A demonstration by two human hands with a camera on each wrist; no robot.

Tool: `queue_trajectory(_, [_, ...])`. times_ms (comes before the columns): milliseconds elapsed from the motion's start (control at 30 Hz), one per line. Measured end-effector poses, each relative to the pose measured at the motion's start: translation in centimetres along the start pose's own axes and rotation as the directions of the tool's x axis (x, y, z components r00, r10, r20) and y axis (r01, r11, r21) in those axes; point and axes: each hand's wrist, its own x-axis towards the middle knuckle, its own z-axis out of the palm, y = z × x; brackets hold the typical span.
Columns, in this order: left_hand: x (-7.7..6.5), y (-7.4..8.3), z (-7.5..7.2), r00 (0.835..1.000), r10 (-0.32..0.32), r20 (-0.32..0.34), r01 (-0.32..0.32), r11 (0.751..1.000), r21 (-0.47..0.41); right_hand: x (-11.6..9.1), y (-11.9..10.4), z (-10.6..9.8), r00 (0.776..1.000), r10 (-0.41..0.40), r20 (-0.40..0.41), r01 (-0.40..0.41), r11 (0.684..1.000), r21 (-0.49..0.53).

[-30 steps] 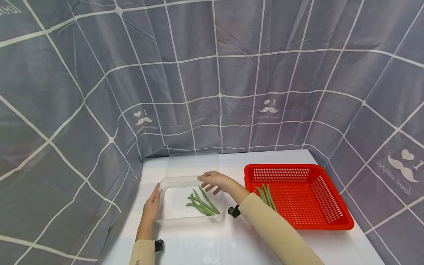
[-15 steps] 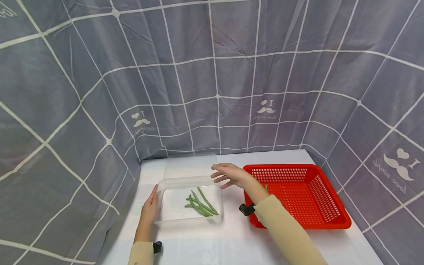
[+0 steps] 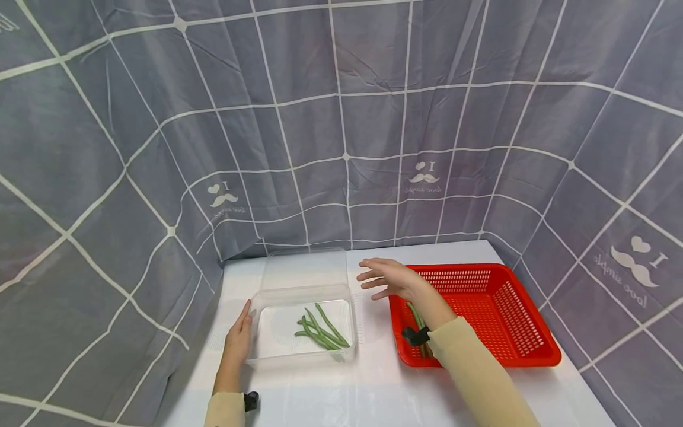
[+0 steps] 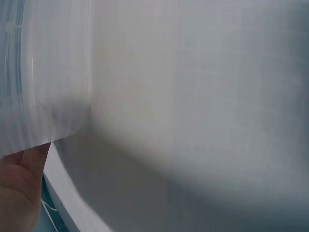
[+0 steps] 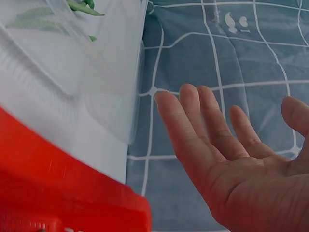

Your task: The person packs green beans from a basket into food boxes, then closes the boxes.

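Several green beans (image 3: 322, 333) lie in a loose bunch toward the right side of a clear plastic container (image 3: 273, 332). My left hand (image 3: 238, 338) rests along the container's left wall, fingers extended. In the left wrist view, part of that hand (image 4: 21, 188) shows beside the clear wall. Between the container and the red basket (image 3: 525, 362), my right hand (image 3: 389, 279) hovers at the basket's back left corner. It holds nothing, and its fingers are spread in the right wrist view. More green beans (image 3: 418, 320) lie at the basket's left end, partly hidden by the right wrist.
Behind the container, a flat clear lid (image 3: 305, 267) lies on the white table (image 3: 368, 385). A grey curtain (image 3: 331, 130) with white lines hangs at the back and both sides. Black wrist cameras (image 3: 415, 336) are strapped to both arms.
My right hand has moved right, from above the container's back right corner to the basket's left edge. My left hand stays at the container's left wall. The beans in the container look unchanged.
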Motion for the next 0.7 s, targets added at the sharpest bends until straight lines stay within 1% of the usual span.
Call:
queue_trajectory(100, [0.0, 0.0, 0.0, 1.000, 0.002, 0.001, -0.002, 1.000, -0.001, -0.4, 0.0, -0.6, 1.000, -0.010, 0.004, 0.010, 1.000, -0.012])
queue_trajectory(233, [0.0, -0.1, 0.0, 1.000, -0.004, -0.005, 0.004, 1.000, 0.001, -1.0, 0.3, -1.7, 1.000, -0.001, -0.016, 0.001, 1.000, -0.014])
queue_trajectory(467, [0.1, -0.3, 0.0, 1.000, -0.006, -0.007, 0.006, 1.000, 0.010, -2.4, 1.4, -4.5, 0.999, 0.013, -0.044, -0.014, 1.000, -0.009])
queue_trajectory(700, [0.1, -0.2, 0.1, 1.000, 0.005, 0.001, -0.005, 1.000, 0.010, -3.8, 2.6, -7.0, 0.995, 0.044, -0.094, -0.044, 0.999, -0.001])
